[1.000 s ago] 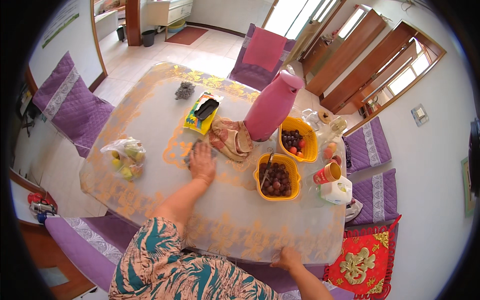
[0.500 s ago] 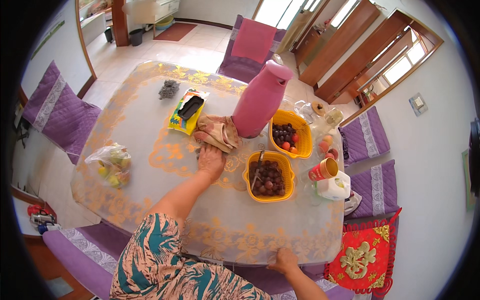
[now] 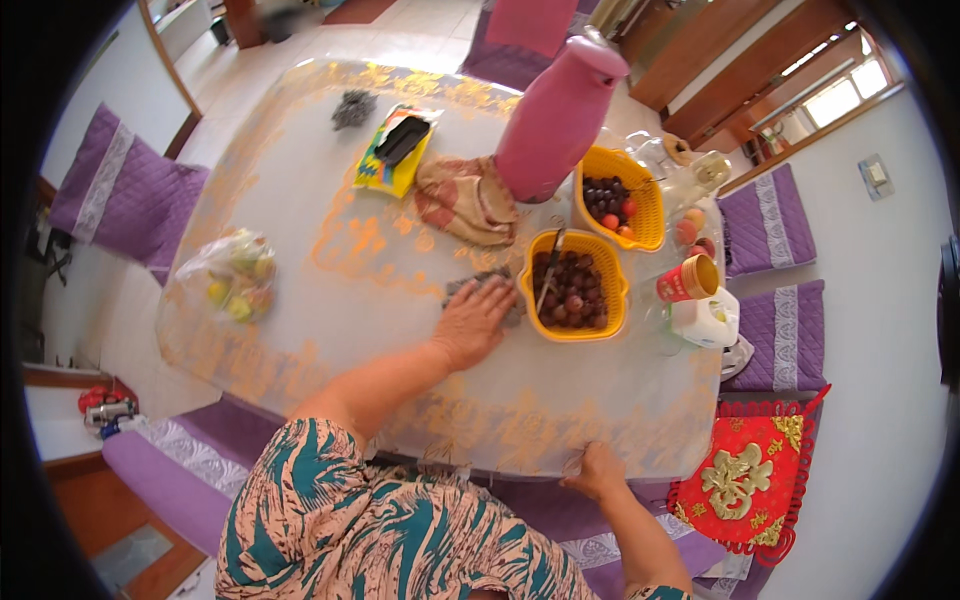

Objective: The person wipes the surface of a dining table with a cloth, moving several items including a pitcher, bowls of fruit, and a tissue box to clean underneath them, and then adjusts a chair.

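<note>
My left hand [image 3: 470, 325] lies on the tabletop with its fingers stretched out, pressing down a grey cloth [image 3: 490, 280]. Part of that cloth is hidden under the palm. Just to its right is a yellow basket of dark red grapes [image 3: 570, 290], with a knife [image 3: 549, 270] laid across it. Beyond the fingers a crumpled brown patterned cloth [image 3: 465, 200] rests against the foot of a pink thermos jug [image 3: 557, 120]. My right hand [image 3: 597, 470] rests at the table's near edge; how its fingers are bent does not show clearly.
A second yellow basket [image 3: 650, 215] holds grapes and red fruit. Near the right edge are a stack of red paper cups [image 3: 688, 280], a white jug [image 3: 708, 318] and peaches [image 3: 690, 228]. A bag of fruit [image 3: 240, 280], a yellow packet [image 3: 390, 165] and a grey clump [image 3: 353, 110] lie leftward.
My left hand has moved right and nearer with the grey cloth, away from the brown cloth and up to the grape basket. My right hand stays at the near edge. The whole view has shifted.
</note>
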Tool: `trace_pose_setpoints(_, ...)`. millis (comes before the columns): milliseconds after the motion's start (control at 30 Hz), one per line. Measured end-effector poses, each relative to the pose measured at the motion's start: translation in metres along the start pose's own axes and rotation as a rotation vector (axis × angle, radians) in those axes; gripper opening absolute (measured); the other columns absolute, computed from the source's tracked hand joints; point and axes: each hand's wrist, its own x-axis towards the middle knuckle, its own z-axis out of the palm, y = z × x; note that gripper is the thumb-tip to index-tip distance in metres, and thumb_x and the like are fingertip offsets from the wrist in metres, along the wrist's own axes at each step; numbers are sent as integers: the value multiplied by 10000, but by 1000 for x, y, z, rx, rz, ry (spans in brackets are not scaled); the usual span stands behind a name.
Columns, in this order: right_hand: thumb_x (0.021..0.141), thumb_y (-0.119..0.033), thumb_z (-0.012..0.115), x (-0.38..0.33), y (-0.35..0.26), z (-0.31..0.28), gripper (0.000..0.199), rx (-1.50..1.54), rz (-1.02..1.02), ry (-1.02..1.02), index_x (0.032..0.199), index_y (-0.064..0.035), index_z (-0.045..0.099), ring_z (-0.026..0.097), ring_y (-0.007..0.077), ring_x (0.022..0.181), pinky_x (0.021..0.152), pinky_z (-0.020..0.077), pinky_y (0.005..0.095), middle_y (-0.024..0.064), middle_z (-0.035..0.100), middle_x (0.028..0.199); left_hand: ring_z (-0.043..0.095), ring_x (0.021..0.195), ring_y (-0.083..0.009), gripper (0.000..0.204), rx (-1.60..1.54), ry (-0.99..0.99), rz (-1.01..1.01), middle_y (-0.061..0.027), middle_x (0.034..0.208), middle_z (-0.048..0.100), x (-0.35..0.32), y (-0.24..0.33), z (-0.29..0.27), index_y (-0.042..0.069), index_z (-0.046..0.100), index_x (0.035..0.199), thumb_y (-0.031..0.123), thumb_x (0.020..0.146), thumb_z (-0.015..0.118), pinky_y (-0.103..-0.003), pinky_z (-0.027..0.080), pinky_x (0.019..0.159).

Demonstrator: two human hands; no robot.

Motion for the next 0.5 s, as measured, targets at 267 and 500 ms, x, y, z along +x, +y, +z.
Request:
trace_pose_setpoints(267, 554, -458, 891, 0, 5, 4, 821, 52, 24, 3, 1161, -22, 551, 606, 350, 1077, 870, 510, 444, 184, 609, 1128, 258, 1451, -294, 677, 3, -49, -93, -107, 1559, 307, -134, -10, -37, 107, 375, 1463, 271, 861, 637, -455, 179, 1186)
trace_pose_setpoints(500, 554, -442, 893, -1, -1, 4, 816, 60, 24, 53, 1168, -28, 551, 600, 355, 1089, 881, 505, 448, 183, 603, 1152, 271, 1439, -319, 578, 369, 426, -766, -97, 1547, 346, -157, -100, -38, 140, 402, 1470, 332, 938, 523, -474, 206, 1149)
